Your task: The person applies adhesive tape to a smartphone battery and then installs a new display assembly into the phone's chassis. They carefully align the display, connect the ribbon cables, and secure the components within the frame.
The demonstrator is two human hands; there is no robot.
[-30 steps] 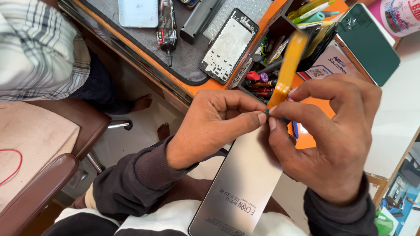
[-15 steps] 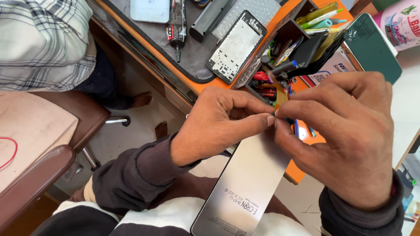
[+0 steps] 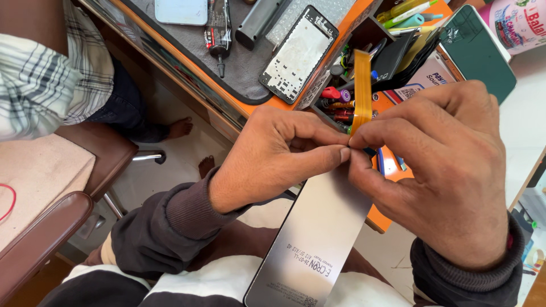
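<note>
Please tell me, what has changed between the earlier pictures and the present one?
Little has changed. The orange ribbon strip, hidden behind the fingers half a second ago, stands up above them again. The left hand and the right hand keep pinching together at the top edge of the grey display panel. The panel stays on the lap, and the phone frame stays on the mat.

hands (image 3: 364, 165) pinching orange ribbon cable (image 3: 362, 85), phone screen (image 3: 318, 239)

Bright even daylight, soft shadows, sharp focus, slight edge distortion
</note>
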